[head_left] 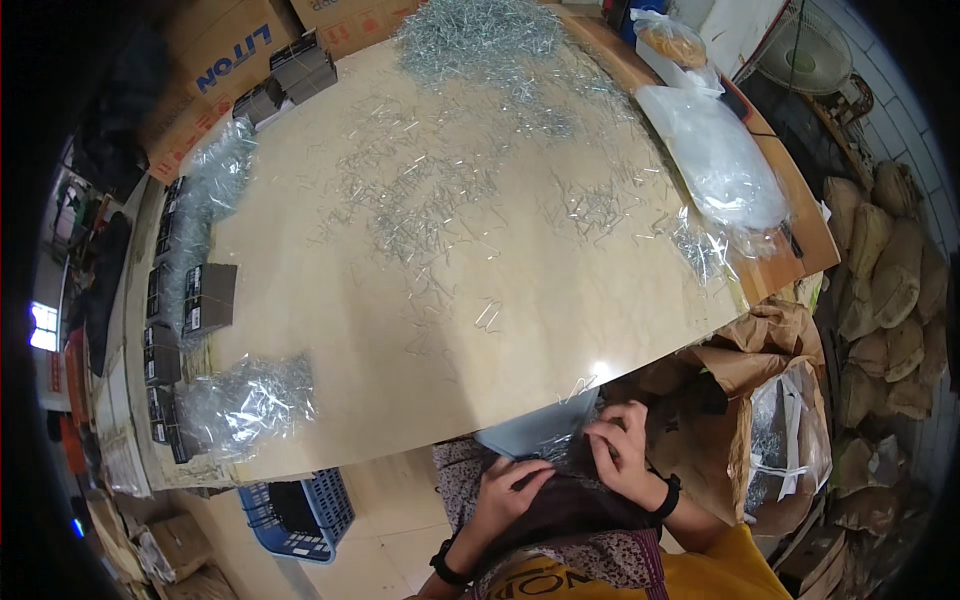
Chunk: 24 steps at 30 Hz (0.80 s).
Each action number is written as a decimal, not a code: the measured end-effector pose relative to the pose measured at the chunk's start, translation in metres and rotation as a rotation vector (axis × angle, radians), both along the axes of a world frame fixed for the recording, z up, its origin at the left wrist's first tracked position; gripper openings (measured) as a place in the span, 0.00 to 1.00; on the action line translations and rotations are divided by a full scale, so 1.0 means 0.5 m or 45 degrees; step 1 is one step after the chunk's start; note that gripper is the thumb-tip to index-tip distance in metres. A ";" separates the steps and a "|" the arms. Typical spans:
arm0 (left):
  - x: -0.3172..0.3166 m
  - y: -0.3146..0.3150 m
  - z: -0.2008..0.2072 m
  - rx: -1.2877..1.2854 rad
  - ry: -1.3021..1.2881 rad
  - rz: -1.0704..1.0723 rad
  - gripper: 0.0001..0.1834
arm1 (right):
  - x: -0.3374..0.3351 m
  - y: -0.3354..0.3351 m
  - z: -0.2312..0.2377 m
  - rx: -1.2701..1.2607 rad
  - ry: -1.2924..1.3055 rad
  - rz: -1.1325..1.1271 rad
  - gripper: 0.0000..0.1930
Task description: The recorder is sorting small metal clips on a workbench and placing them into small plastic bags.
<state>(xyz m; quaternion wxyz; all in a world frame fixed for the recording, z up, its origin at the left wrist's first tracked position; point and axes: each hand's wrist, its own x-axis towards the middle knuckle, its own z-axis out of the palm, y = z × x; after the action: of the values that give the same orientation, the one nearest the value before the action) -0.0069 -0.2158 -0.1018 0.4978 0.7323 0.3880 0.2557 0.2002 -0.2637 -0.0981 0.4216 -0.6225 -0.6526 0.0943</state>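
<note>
Both my hands are low over my lap, just off the table's front edge. Thumb and fingers of my left hand (508, 492) pinch the edge of a small clear plastic bag (558, 450). My right hand (625, 460) has its fingers curled closed at the bag's other side; its exact hold is partly hidden. Behind the bag, a light blue-grey tray (538, 424) juts from under the tabletop. A few bent wire pieces (584, 384) lie at the table edge just above my right hand.
Loose bent wires (420, 200) spread over the table (350, 400), heaped high (480, 40) at the back. Filled clear bags (255, 400) and dark card bundles (208, 298) line the left. Empty-looking plastic bags (715, 155) lie right. A blue basket (300, 515) and an open sack (785, 440) stand below.
</note>
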 end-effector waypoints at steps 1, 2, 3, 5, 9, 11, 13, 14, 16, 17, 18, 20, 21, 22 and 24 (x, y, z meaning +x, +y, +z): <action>0.000 0.001 0.002 -0.017 -0.002 0.004 0.08 | 0.001 -0.003 0.002 -0.192 0.075 -0.052 0.11; 0.001 -0.001 0.001 -0.016 -0.003 0.004 0.08 | 0.005 -0.009 0.012 -0.346 0.060 0.080 0.12; 0.000 -0.004 0.000 -0.066 -0.015 0.022 0.08 | 0.007 -0.014 0.007 -0.342 0.060 0.080 0.12; -0.001 -0.002 -0.009 -0.113 -0.028 0.038 0.08 | 0.007 -0.027 -0.011 -0.522 0.030 0.324 0.16; -0.002 -0.001 -0.021 -0.099 0.030 -0.063 0.08 | 0.005 -0.028 -0.017 -0.575 0.081 0.301 0.22; 0.002 -0.010 -0.023 -0.140 0.094 -0.061 0.08 | 0.006 -0.023 -0.004 -0.587 0.067 0.317 0.21; 0.008 -0.012 -0.028 0.003 0.067 -0.008 0.07 | 0.011 -0.024 -0.007 -0.595 0.050 0.328 0.20; 0.010 -0.009 -0.027 -0.034 0.056 -0.052 0.06 | 0.018 -0.031 -0.025 -0.656 0.014 0.435 0.20; 0.008 -0.001 -0.039 -0.025 0.021 -0.044 0.06 | 0.019 -0.032 -0.029 -0.729 0.057 0.516 0.20; 0.007 0.002 -0.049 -0.018 -0.015 -0.036 0.06 | 0.020 -0.028 -0.026 -0.727 0.054 0.522 0.20; 0.003 0.002 -0.058 -0.011 -0.011 -0.027 0.06 | 0.017 -0.019 -0.024 -0.752 0.129 0.474 0.20; -0.002 -0.007 -0.075 -0.331 -0.040 -0.102 0.06 | 0.017 -0.025 -0.050 -0.773 0.199 0.447 0.20; 0.000 0.004 -0.059 -0.624 -0.015 -0.177 0.08 | 0.028 -0.052 -0.094 -0.941 0.243 0.559 0.19; -0.008 0.000 -0.075 -0.525 -0.028 -0.281 0.08 | 0.027 -0.055 -0.124 -1.096 0.285 0.695 0.18; -0.025 -0.009 -0.099 -0.457 0.019 -0.474 0.07 | 0.015 -0.046 -0.076 -0.883 0.209 0.745 0.14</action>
<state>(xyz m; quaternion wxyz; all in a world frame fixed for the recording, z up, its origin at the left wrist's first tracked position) -0.0197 -0.2205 -0.1513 0.6554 0.6930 0.2891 0.0813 0.2075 -0.2865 -0.1362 0.1944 -0.5068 -0.6954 0.4710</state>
